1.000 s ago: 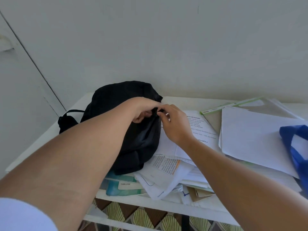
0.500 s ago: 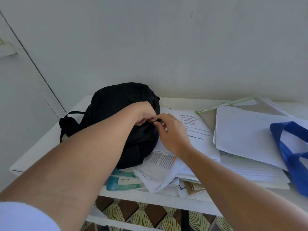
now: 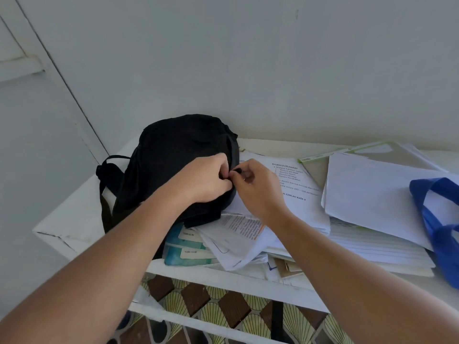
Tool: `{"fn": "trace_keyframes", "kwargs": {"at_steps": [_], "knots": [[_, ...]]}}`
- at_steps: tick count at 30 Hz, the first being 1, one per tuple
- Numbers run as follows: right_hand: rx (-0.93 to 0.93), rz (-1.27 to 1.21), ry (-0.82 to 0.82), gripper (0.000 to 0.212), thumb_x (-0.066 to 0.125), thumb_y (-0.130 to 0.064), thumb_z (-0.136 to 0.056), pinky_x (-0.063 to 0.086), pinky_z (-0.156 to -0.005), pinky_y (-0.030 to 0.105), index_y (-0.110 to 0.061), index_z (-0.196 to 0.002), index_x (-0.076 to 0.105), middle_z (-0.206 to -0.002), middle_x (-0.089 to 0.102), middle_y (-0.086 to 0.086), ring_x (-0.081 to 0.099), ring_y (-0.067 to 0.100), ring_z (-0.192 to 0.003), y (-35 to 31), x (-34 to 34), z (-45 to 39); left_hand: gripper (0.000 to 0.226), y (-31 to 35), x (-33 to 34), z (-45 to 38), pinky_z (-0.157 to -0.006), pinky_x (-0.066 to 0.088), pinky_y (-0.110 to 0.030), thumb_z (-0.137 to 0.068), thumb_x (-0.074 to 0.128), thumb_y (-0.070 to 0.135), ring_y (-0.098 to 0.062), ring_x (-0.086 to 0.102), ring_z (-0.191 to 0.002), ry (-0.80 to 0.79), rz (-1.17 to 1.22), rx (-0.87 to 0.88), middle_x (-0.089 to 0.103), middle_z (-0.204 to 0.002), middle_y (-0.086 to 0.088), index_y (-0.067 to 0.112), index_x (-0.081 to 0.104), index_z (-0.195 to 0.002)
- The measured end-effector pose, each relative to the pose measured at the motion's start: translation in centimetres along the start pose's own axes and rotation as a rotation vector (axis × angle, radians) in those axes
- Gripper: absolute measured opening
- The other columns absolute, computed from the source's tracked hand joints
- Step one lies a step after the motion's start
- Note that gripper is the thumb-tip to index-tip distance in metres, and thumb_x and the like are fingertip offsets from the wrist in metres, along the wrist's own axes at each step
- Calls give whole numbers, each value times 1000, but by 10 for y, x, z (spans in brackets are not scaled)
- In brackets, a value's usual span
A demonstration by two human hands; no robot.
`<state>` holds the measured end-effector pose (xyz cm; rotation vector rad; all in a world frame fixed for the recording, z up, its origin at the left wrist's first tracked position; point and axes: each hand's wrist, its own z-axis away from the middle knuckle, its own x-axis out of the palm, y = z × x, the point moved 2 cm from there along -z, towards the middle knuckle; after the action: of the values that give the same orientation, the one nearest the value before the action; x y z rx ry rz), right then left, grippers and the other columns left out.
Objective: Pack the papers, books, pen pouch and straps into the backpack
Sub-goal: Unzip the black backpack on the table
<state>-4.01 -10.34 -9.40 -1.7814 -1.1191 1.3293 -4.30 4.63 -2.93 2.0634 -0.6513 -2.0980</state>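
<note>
A black backpack (image 3: 173, 155) lies on the left of a white table (image 3: 72, 224), its strap (image 3: 104, 170) hanging off the left side. My left hand (image 3: 206, 180) grips the fabric on the bag's right side with curled fingers. Right beside it my right hand (image 3: 258, 189) pinches a small black zipper pull (image 3: 238, 170) at the bag's edge. Loose printed papers (image 3: 295, 192) spread to the right of the bag. Teal booklets (image 3: 188, 254) stick out from under the bag at the front.
A thick stack of white sheets (image 3: 372, 194) with a green-edged folder (image 3: 320, 165) fills the right half of the table. A blue bag (image 3: 439, 229) lies at the far right edge. The wall stands close behind. Patterned floor shows below the table frame.
Both hands have stayed together at the right edge of the backpack; the camera view has shifted slightly. The right hand's pinch on the zipper pull now shows more plainly.
</note>
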Motion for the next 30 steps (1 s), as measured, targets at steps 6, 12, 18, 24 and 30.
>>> {"fn": "trace_keyframes", "kwargs": {"at_steps": [6,12,18,24,30], "knots": [[-84,-108,-118,37,64,-39,-101,47,-69,24,-8,-86,76,-84,67,3,61,6,-77,-7,-2,7,26,-5,29,10,-60,50,-40,-97,59,44,-21,60,-72,244,-122,10,61,-82,2,19,57,-93],[-87,19,-109,34,58,-17,-99,48,-87,17,-34,-125,69,-120,46,-11,57,-2,-99,-3,-8,4,27,-5,49,17,-62,42,-37,-105,47,41,-21,58,-74,392,-37,-103,57,-85,1,18,55,-94],[-229,497,-200,33,54,-25,-103,53,-68,36,-38,-132,64,-119,55,-5,61,20,-94,-2,7,-3,5,4,40,18,-84,51,-46,-96,57,31,-19,61,-88,357,201,-256,65,-89,8,26,58,-96],[-343,602,-97,24,54,-25,-104,49,-65,34,-33,-118,71,-110,62,-4,62,23,-89,-16,6,-5,7,5,30,40,-82,26,-38,-99,52,35,-15,58,-86,450,-27,-328,66,-90,11,29,56,-97],[-279,626,-70,19,57,-26,-100,50,-64,35,-30,-110,72,-104,62,-5,61,24,-81,-7,12,-7,18,18,37,51,-76,30,-40,-94,46,34,-21,57,-71,443,-64,-357,62,-75,5,20,52,-84]]}}
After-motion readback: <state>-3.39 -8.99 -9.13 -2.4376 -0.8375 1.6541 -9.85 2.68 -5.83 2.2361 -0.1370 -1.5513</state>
